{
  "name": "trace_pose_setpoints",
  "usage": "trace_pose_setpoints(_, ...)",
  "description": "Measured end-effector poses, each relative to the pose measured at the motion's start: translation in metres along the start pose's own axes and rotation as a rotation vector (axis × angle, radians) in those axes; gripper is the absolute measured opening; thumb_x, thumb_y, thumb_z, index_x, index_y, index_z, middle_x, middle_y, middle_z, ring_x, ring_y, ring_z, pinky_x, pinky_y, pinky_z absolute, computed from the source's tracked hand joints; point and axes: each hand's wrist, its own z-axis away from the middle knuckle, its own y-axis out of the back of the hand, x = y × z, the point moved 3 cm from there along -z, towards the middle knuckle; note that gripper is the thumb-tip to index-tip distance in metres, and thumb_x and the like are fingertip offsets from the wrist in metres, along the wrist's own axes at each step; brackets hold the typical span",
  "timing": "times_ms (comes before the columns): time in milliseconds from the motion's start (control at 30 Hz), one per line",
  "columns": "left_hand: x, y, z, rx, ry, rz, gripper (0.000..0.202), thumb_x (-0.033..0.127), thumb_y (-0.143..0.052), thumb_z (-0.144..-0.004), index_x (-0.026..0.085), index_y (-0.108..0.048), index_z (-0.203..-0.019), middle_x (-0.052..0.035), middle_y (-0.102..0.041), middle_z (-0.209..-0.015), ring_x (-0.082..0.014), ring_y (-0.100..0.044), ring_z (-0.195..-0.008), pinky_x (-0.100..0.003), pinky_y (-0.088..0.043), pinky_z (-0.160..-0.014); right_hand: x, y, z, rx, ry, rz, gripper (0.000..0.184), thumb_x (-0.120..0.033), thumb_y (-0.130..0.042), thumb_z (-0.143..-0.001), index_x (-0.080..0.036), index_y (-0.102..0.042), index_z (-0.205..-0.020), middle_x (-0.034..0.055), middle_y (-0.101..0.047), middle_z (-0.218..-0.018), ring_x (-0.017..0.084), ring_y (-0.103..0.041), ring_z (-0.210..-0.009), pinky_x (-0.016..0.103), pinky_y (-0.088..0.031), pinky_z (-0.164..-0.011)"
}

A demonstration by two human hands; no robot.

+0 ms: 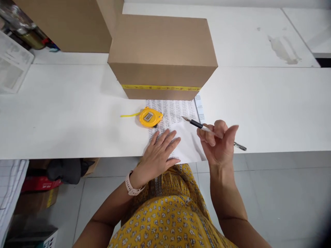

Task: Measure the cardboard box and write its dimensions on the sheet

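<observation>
My left hand lies flat with its fingers spread on a sheet of paper covered partly in rows of small dark writing. In my right hand a pen is held among the curled fingers, thumb raised; its bare tip points left over the paper, above the surface. A yellow tape measure rests at the paper's left edge, a short length of yellow tape sticking out to the left. The far end of the paper meets a closed cardboard box with a yellow printed strip along its near side.
A larger cardboard box stands at the back left, beside bottles and a clear plastic container. A blue-and-white printed strip lies by the paper's right edge. The white table's front edge runs close to my body. Below left are a dark bag and boxes.
</observation>
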Motion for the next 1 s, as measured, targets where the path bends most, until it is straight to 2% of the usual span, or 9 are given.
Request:
trace_pose_setpoints(33, 0.000, -0.001, 0.000, -0.003, 0.002, -0.012, 0.069, 0.052, -0.056, -0.099, 0.022, -0.034, -0.158, -0.0112, -0.033, -0.167, -0.0305, -0.021, -0.157, -0.056, -0.012, -0.128, -0.001, -0.002, -0.002, 0.019, -0.028, 0.017, 0.055, -0.079, -0.030, -0.093, -0.031, -0.056, -0.084, -0.0052, -0.029, -0.046, 0.018, -0.039, -0.047, 0.036, -0.045, -0.056)
trace_pose_setpoints(100, 0.002, -0.001, 0.000, -0.013, -0.002, -0.032, 0.069, 0.052, -0.056, -0.099, 0.021, -0.035, -0.158, -0.0116, -0.030, -0.168, -0.0309, -0.018, -0.158, -0.057, -0.010, -0.128, -0.003, -0.005, -0.005, 0.024, -0.078, 0.061, 0.064, -0.080, -0.021, -0.093, -0.031, -0.062, -0.100, -0.0008, -0.047, -0.055, 0.021, -0.052, -0.055, 0.039, -0.049, -0.061)
trace_pose_setpoints(200, 0.004, -0.001, 0.000, -0.022, -0.003, -0.043, 0.068, 0.051, -0.056, -0.099, 0.018, -0.038, -0.156, -0.0128, -0.031, -0.167, -0.0313, -0.019, -0.158, -0.056, -0.008, -0.128, -0.001, -0.010, -0.011, -0.026, -0.107, 0.123, 0.071, -0.084, -0.024, -0.090, -0.030, -0.063, -0.116, 0.0057, -0.063, -0.077, 0.024, -0.063, -0.075, 0.043, -0.054, -0.070)
trace_pose_setpoints(333, 0.004, -0.001, -0.001, -0.017, 0.007, -0.014, 0.068, 0.049, -0.057, -0.099, 0.018, -0.037, -0.156, -0.0130, -0.032, -0.167, -0.0314, -0.018, -0.158, -0.057, -0.008, -0.128, 0.014, -0.018, -0.027, -0.065, -0.099, 0.135, 0.042, -0.069, -0.063, -0.085, -0.028, -0.062, -0.097, 0.0002, -0.059, -0.075, 0.018, -0.058, -0.069, 0.036, -0.053, -0.069)
trace_pose_setpoints(400, 0.003, 0.000, -0.001, -0.014, 0.011, 0.001, 0.067, 0.048, -0.058, -0.099, 0.019, -0.037, -0.156, -0.0129, -0.032, -0.167, -0.0314, -0.018, -0.158, -0.058, -0.008, -0.128, 0.023, -0.021, -0.035, -0.052, -0.112, 0.153, 0.036, -0.058, -0.073, -0.081, -0.026, -0.059, -0.088, -0.0023, -0.055, -0.073, 0.014, -0.053, -0.064, 0.032, -0.050, -0.065)
trace_pose_setpoints(500, 0.004, 0.000, -0.001, -0.016, 0.015, 0.005, 0.066, 0.048, -0.058, -0.099, 0.020, -0.038, -0.155, -0.0132, -0.033, -0.166, -0.0313, -0.018, -0.158, -0.058, -0.008, -0.128, 0.036, -0.024, -0.042, -0.071, -0.110, 0.234, 0.030, -0.049, -0.073, -0.083, -0.024, -0.059, -0.090, -0.0022, -0.057, -0.078, 0.013, -0.055, -0.068, 0.029, -0.049, -0.065)
trace_pose_setpoints(633, 0.005, 0.001, -0.002, -0.002, 0.014, -0.003, 0.065, 0.049, -0.059, -0.098, 0.018, -0.041, -0.153, -0.0136, -0.035, -0.165, -0.0313, -0.020, -0.157, -0.057, -0.009, -0.128, 0.048, -0.024, -0.036, -0.129, -0.074, 0.349, 0.026, -0.047, -0.069, -0.089, -0.024, -0.061, -0.095, 0.0006, -0.063, -0.087, 0.015, -0.060, -0.076, 0.030, -0.050, -0.067)
trace_pose_setpoints(833, 0.005, 0.001, -0.002, 0.005, 0.018, -0.020, 0.065, 0.050, -0.059, -0.098, 0.015, -0.044, -0.150, -0.0170, -0.035, -0.165, -0.0321, -0.022, -0.157, -0.056, -0.012, -0.128, 0.047, -0.021, -0.022, -0.044, -0.007, 0.466, 0.025, -0.041, -0.067, -0.090, -0.024, -0.050, -0.081, -0.0049, -0.052, -0.064, 0.010, -0.043, -0.053, 0.026, -0.035, -0.049)
trace_pose_setpoints(1000, 0.005, 0.000, -0.002, 0.006, 0.029, 0.006, 0.064, 0.052, -0.056, -0.099, 0.017, -0.043, -0.151, -0.0162, -0.035, -0.165, -0.0319, -0.022, -0.157, -0.057, -0.012, -0.128, 0.041, -0.025, -0.024, -0.093, -0.024, 0.493, 0.026, -0.035, -0.063, -0.092, -0.025, -0.044, -0.077, -0.0076, -0.043, -0.057, 0.009, -0.036, -0.048, 0.025, -0.029, -0.046)
